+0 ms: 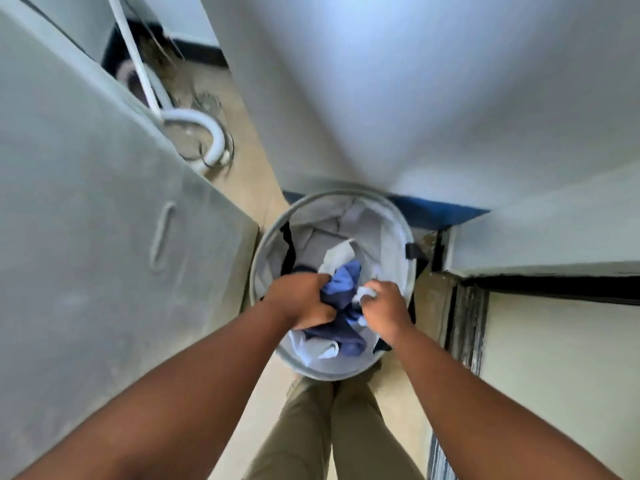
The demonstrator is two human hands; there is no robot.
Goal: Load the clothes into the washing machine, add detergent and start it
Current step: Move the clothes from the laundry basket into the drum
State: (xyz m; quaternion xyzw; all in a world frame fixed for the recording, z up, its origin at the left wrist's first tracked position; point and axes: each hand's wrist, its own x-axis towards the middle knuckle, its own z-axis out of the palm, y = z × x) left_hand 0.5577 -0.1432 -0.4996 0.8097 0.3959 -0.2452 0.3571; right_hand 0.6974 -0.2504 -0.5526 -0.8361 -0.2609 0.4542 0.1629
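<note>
A: Where are the clothes?

B: In the round grey laundry basket (273,233) on the floor, between the washing machine (104,202) on the person's left and the white wall (381,98) ahead. The bundle of clothes (341,323) sits at the near side of the basket, between the 2 hands.

A: And the hands?

B: The left hand (301,299) is curled into a fist around blue fabric, just left of the bundle. The right hand (384,308) is closed too, pinching a pale piece at the bundle's right edge.

A: Anything else?

B: A white hose (194,119) lies on the floor behind the machine.
</note>
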